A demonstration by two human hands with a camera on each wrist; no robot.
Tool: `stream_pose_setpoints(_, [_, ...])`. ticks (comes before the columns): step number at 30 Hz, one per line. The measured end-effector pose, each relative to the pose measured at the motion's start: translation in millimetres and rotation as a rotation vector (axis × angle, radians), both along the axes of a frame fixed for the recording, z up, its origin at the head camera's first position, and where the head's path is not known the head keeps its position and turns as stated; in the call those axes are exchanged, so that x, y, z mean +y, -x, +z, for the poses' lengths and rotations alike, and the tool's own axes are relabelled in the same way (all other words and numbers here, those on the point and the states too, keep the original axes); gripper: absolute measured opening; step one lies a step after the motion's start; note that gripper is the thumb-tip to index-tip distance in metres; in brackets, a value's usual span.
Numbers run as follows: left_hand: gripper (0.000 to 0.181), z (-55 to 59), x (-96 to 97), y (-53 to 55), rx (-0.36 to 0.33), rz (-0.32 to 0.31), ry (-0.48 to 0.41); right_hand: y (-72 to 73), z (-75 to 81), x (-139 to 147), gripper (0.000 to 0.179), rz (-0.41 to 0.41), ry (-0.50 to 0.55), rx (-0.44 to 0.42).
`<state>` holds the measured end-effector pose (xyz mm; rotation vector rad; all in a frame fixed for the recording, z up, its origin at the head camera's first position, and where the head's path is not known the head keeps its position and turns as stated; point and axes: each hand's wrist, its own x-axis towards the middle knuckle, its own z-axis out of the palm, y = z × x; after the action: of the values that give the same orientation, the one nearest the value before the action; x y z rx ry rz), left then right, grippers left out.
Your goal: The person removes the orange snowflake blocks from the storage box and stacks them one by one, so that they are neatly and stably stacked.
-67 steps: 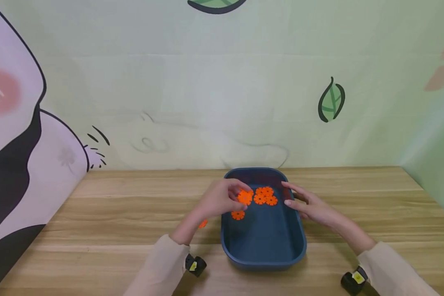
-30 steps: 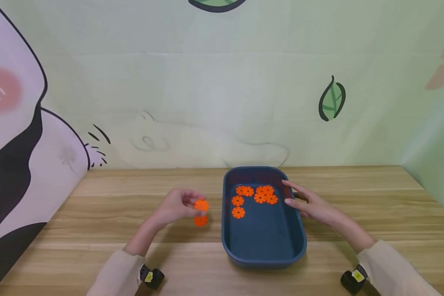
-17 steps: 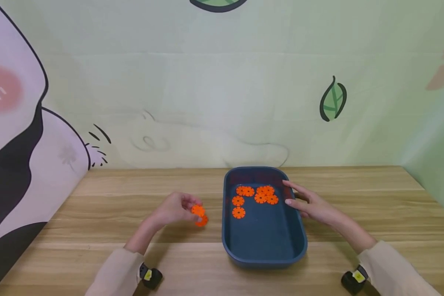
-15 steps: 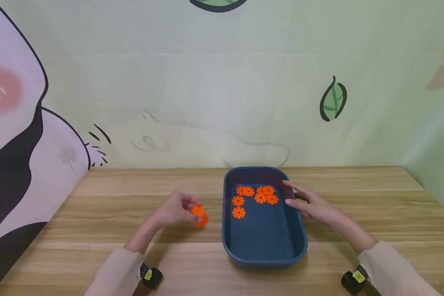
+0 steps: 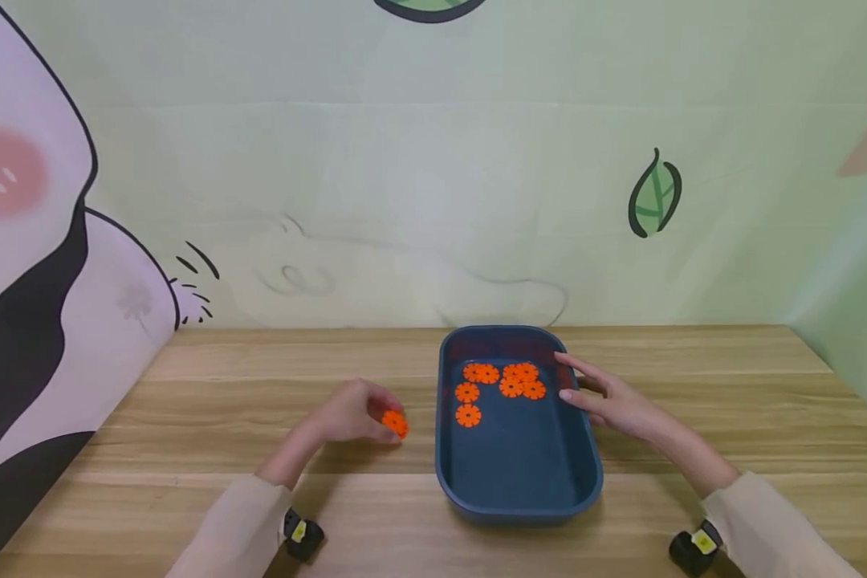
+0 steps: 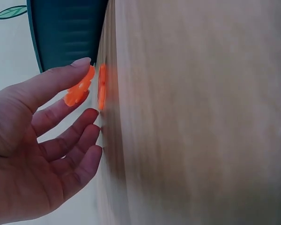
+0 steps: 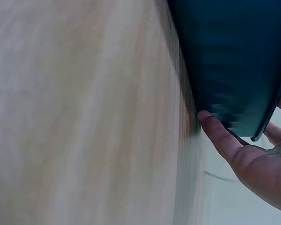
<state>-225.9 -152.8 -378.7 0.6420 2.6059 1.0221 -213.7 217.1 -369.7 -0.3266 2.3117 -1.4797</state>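
Nearest us, two pale cloth sleeves [image 5: 234,522] wear black boxy wrist cameras [image 5: 303,538]. At nine o'clock of a deep, navy-blue, round-cornered tray [image 5: 520,512], we see the left hand [image 5: 357,413] pinching a bright-orange, notched, plastic-looking disc [image 6: 79,89] between thumb and index finger; a second orange disc [image 6: 102,89] lies flat just beneath. At the tray's two o'clock, the right hand [image 5: 614,409] rests loosely extended fingers on the rim. Inside, we count about eight matching discs [image 5: 468,415] from nine o'clock to one. We judge the discs light, stiff and hard to break, perhaps slightly slick; the notched edge should give fingertips purchase, so we would take one by its rim, though one lying flat offers little to get under. A light-brown, wood-grain table [image 5: 694,457] runs beneath everything. Farthest, at twelve o'clock, stands a pale-green backdrop [image 5: 419,160] with a printed green leaf [image 5: 653,197] at one and a black-and-white cartoon figure [image 5: 130,321] at ten.
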Motion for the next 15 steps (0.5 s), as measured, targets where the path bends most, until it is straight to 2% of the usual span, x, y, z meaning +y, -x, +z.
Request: stream_pose_setpoints(15, [0.032,-2.7,1.8,0.8,0.013,0.037,0.073,-1.6,-0.3,-0.3,0.067,0.004,0.013,0.000])
